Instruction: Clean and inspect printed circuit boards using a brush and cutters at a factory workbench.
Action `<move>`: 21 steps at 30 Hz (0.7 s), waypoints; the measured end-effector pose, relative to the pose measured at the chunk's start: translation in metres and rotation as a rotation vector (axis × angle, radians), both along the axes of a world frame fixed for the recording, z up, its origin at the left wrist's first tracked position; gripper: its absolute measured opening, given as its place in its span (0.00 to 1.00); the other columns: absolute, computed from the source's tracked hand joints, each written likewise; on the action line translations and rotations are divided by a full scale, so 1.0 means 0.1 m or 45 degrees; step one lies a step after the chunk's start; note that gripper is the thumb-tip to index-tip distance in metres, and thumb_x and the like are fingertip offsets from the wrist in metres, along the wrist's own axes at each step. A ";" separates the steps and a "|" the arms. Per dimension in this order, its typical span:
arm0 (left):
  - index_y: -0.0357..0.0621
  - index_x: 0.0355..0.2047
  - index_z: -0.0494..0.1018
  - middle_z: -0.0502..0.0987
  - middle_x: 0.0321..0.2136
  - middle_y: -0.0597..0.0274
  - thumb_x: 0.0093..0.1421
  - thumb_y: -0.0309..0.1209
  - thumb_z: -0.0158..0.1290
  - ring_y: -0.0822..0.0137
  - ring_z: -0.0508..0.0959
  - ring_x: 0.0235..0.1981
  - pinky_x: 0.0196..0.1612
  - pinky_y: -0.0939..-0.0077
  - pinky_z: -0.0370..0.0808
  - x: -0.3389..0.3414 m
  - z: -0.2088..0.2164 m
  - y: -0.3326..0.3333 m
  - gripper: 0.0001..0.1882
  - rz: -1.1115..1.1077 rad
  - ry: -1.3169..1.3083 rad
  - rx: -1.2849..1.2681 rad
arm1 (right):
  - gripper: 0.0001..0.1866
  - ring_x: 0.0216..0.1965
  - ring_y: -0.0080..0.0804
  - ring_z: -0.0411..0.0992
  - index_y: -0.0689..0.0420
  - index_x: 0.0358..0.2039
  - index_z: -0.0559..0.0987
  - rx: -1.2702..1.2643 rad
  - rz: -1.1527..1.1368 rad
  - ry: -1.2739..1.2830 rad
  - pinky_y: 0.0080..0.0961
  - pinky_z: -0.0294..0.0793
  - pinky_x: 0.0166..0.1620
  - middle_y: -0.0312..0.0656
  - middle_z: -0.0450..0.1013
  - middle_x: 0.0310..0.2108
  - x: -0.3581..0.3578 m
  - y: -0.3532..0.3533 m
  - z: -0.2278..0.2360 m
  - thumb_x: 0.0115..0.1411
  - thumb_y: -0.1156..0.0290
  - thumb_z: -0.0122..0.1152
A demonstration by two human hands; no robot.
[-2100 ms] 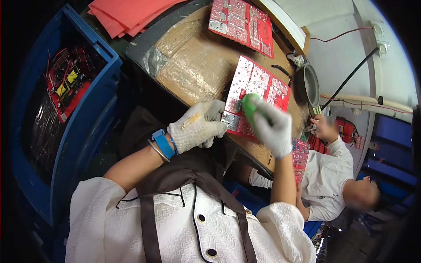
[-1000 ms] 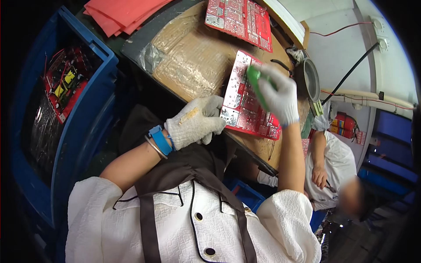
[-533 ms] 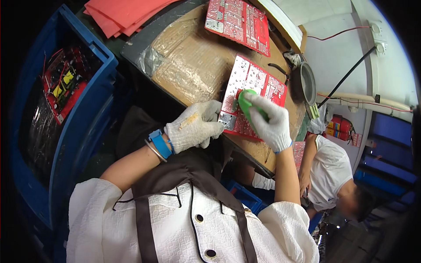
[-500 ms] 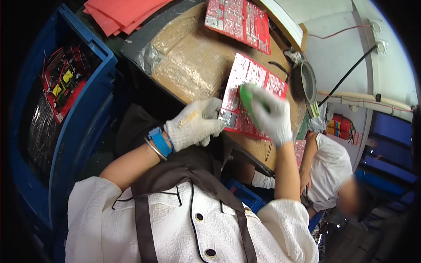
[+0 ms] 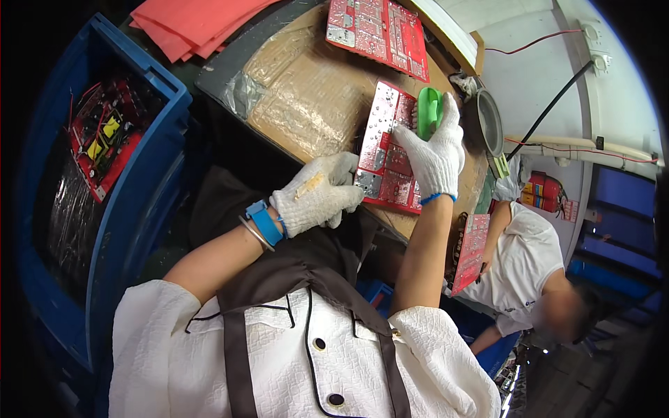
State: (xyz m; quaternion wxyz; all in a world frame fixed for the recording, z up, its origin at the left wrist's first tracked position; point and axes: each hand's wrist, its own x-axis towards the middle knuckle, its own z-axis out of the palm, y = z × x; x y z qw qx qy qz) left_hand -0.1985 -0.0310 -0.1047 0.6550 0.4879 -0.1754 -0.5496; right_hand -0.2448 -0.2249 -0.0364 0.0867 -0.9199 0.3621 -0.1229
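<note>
A red circuit board (image 5: pixel 383 143), its soldered side up, lies tilted at the table's near edge. My left hand (image 5: pixel 317 191), in a white knit glove with a yellowish stain, grips its near left edge. A gloved fingertip overlaps the corner. My right hand (image 5: pixel 435 153), also gloved, is spread over the board's right side, thumb apart from the fingers. Between thumb and fingers, just beyond the palm, a green-handled brush (image 5: pixel 429 115) rests at the board's far right edge, bristles toward the board. My right hand does not close round it.
Another red board (image 5: pixel 380 35) lies farther back on the cardboard-covered table (image 5: pixel 306 97). A round grey pan (image 5: pixel 486 125) stands at right. At left is a blue bin (image 5: pixel 132 181) holding wired boards. A co-worker (image 5: pixel 519 258) at right is beside a red board (image 5: pixel 470 251).
My right hand has moved from gripping the brush over the board to spread fingers, with the brush now farther back. A red board has risen into view by the co-worker.
</note>
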 end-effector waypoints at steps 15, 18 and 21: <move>0.35 0.46 0.73 0.74 0.23 0.61 0.60 0.26 0.55 0.72 0.71 0.14 0.17 0.77 0.70 0.03 0.00 0.02 0.14 0.022 0.026 -0.022 | 0.50 0.54 0.58 0.76 0.44 0.69 0.65 -0.064 -0.012 0.085 0.45 0.74 0.58 0.61 0.73 0.54 0.23 0.05 -0.07 0.42 0.60 0.73; 0.35 0.46 0.73 0.74 0.23 0.61 0.60 0.26 0.55 0.72 0.71 0.14 0.17 0.77 0.70 0.02 0.00 0.01 0.14 0.012 0.020 -0.018 | 0.48 0.54 0.59 0.76 0.45 0.68 0.67 -0.062 -0.016 -0.033 0.45 0.74 0.59 0.59 0.75 0.53 0.18 0.05 -0.15 0.42 0.62 0.72; 0.35 0.46 0.73 0.74 0.23 0.61 0.60 0.27 0.55 0.72 0.71 0.14 0.17 0.76 0.69 0.01 0.03 0.01 0.14 0.014 0.013 -0.011 | 0.45 0.52 0.54 0.78 0.47 0.66 0.68 -0.120 -0.028 -0.114 0.42 0.75 0.58 0.52 0.78 0.52 0.20 0.03 -0.22 0.43 0.65 0.72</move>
